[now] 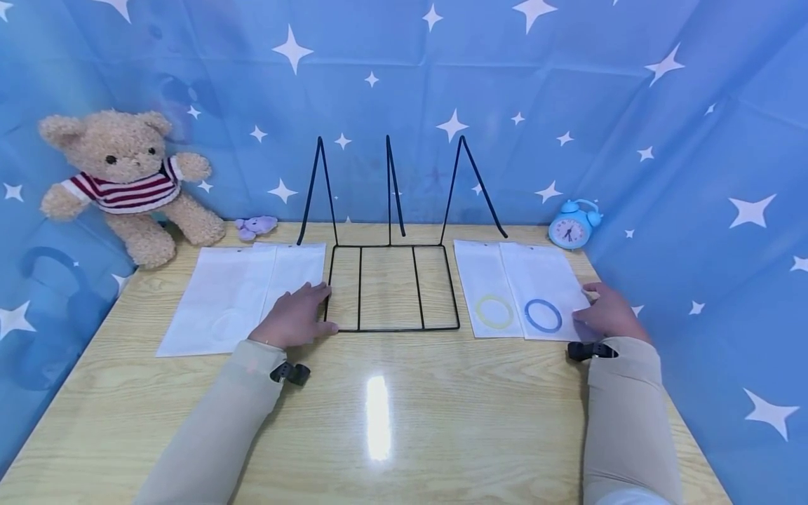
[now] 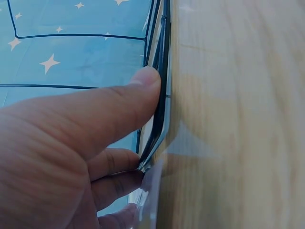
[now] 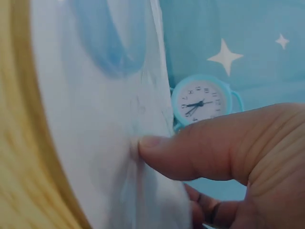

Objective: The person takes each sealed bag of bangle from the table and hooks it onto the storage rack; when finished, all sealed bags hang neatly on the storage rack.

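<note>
A black wire rack (image 1: pixel 386 330) stands at the middle of the table, with three tall bent wire prongs at its back. My left hand (image 1: pixel 295 315) grips its front left corner, the thumb (image 2: pixel 147 78) against the wire and the fingers along the side. White pouches lie to either side of the rack. On the right, one pouch (image 1: pixel 473 280) bears a yellow ring and overlaps another pouch (image 1: pixel 530 273) with a blue ring. My right hand (image 1: pixel 612 312) pinches the right edge of the blue-ringed pouch, its thumb (image 3: pixel 157 148) pressed on the white surface.
Two more white pouches (image 1: pixel 214 280) lie left of the rack, partly under my left hand. A teddy bear (image 1: pixel 129 168) sits at the back left beside a small purple toy (image 1: pixel 255 226). A blue alarm clock (image 1: pixel 571 228) stands at the back right. Starry blue cloth (image 1: pixel 379 42) hangs behind.
</note>
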A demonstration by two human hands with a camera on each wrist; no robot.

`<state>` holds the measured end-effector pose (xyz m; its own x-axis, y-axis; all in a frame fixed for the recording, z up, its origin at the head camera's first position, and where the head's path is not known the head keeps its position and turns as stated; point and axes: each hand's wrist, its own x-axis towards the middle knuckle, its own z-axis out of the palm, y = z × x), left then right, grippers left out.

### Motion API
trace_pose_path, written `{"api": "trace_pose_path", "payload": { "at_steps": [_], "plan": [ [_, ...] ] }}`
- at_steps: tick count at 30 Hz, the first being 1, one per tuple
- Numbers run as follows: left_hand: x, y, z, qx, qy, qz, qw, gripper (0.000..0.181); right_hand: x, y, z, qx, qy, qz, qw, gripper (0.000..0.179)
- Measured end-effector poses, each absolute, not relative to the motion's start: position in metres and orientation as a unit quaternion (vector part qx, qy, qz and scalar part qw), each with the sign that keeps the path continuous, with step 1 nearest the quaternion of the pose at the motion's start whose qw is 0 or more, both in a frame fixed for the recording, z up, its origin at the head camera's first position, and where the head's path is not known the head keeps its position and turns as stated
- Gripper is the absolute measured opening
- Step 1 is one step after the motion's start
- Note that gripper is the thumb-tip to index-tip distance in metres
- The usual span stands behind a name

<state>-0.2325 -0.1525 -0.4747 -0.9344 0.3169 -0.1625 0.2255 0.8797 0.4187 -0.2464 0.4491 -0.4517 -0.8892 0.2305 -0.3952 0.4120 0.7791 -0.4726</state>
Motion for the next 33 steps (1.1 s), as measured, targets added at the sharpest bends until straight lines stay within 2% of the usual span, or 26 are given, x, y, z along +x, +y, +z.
{"api": "trace_pose_path", "payload": {
  "at_steps": [8,24,33],
  "plan": [
    [-0.230,-0.152,-0.470,0.139,0.962,0.203,0.117,0.084,-0.248,0.449,-0.454,0.169,0.920,-0.315,0.158,0.065],
    [-0.231,-0.150,-0.469,0.142,0.961,0.206,0.116,0.085,-0.244,0.442,-0.440,0.147,0.909,-0.365,0.137,0.061],
    [-0.231,-0.151,-0.471,0.140,0.962,0.202,0.116,0.084,-0.243,0.439,-0.431,0.110,0.910,-0.387,0.096,0.056]
  ]
}}
